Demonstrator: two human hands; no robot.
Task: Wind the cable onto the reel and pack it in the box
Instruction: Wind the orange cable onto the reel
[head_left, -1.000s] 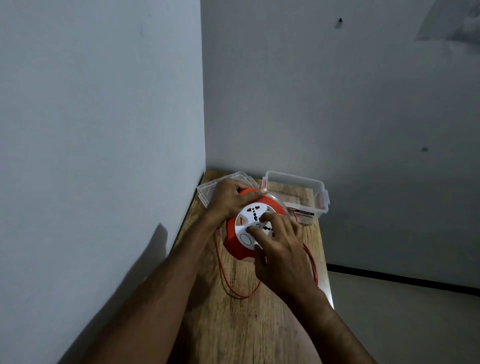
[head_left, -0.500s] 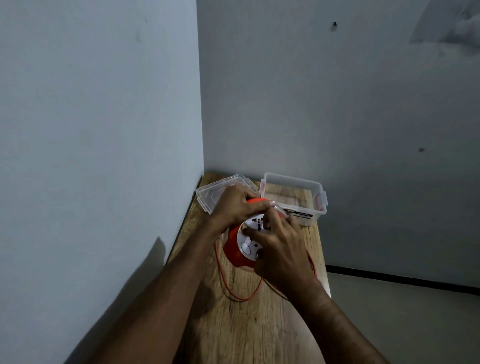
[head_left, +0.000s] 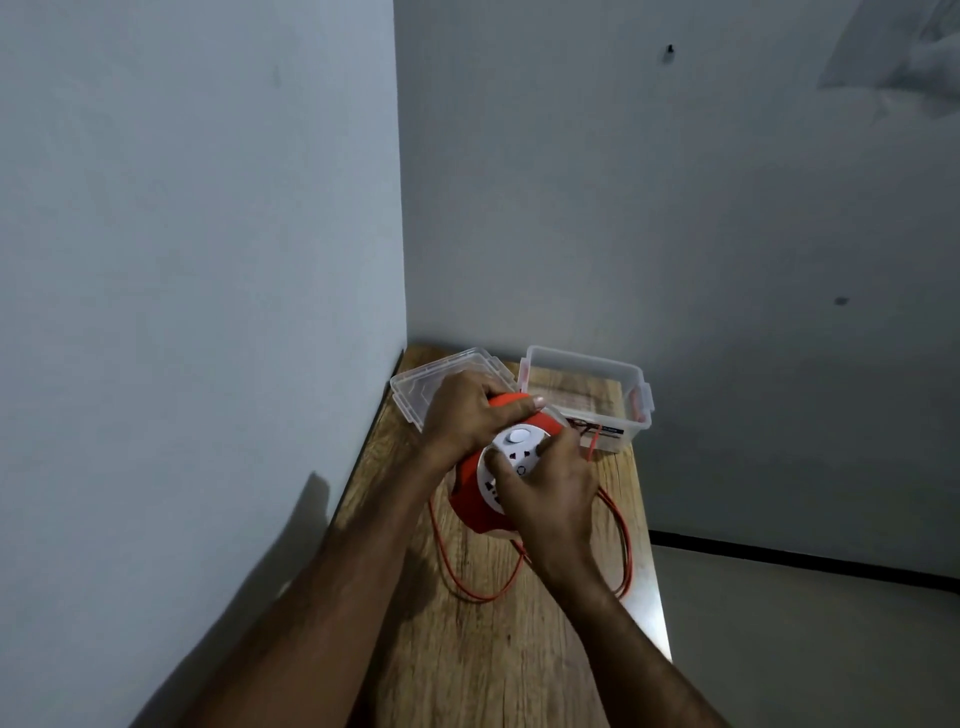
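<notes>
Reel (head_left: 475, 499), orange with a white socket face, is held tilted above the middle of the desk (head_left: 498, 670) by both hands. The left hand (head_left: 462, 415) is curled over its far upper rim, thumb laid along the orange edge. The right hand (head_left: 550, 493) is set on the white face, its fingers (head_left: 506, 486) bent and pressed against the sockets and the near right edge of the disc. Loose orange cable (head_left: 470, 590) is seen trailing from under the reel in loops across the wooden top, one loop near and left, another running out to the right edge of the desk. Beyond the hands, a clear plastic box (head_left: 587, 364) stands open at the far end against the wall, and its clear lid (head_left: 410, 387) lies just left of it, partly hidden behind the left hand. Grey walls close the desk in on the left and far sides.
</notes>
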